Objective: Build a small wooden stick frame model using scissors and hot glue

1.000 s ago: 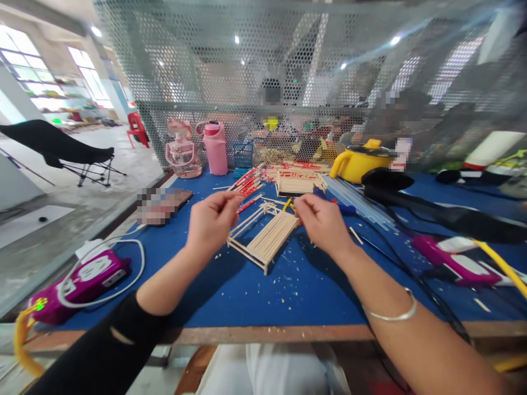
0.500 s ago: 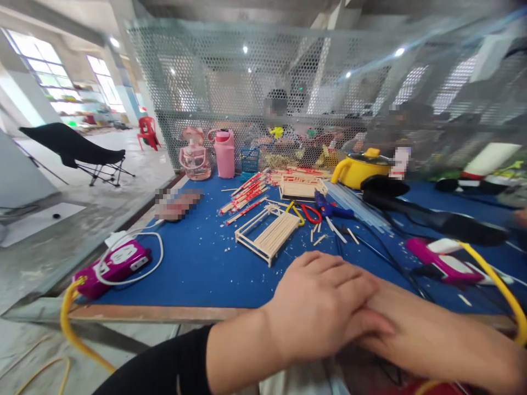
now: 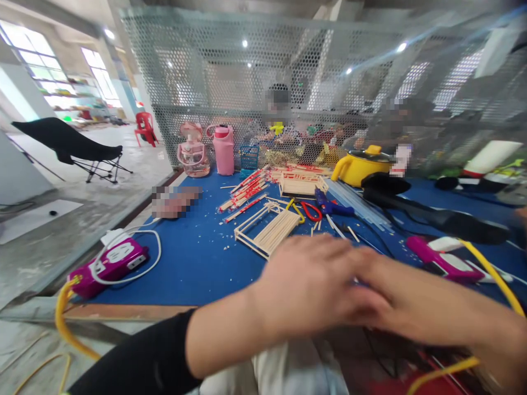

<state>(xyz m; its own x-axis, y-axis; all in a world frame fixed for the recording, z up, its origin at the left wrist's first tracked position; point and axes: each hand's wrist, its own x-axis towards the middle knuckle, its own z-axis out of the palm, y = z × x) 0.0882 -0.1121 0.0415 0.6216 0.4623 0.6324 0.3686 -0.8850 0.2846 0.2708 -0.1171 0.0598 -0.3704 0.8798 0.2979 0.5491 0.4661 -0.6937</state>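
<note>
My left hand (image 3: 308, 285) lies over the back of my right hand (image 3: 370, 269), its fingers wrapped round it near the wrist. The fingers of my right hand are hidden beneath. Just beyond the hands, a small frame of wooden sticks (image 3: 276, 230) rests on the blue table mat (image 3: 197, 263), its near corner partly covered by my left hand. Behind it stands a second stick frame (image 3: 302, 186). Red-handled pliers (image 3: 310, 212) and a blue glue gun (image 3: 333, 204) lie to the right of the nearer frame.
Packs of sticks (image 3: 247, 189), a pink bottle (image 3: 224, 151), a clear bottle (image 3: 193, 156) and a yellow pot (image 3: 362, 167) stand or lie toward the mesh screen (image 3: 206, 82). Purple power strips (image 3: 109, 266) sit at both sides. People are behind the mesh.
Both hands have risen slightly together, and the left forearm has shifted left. The left hand now covers the near corner of the stick frame. The view has tilted slightly.
</note>
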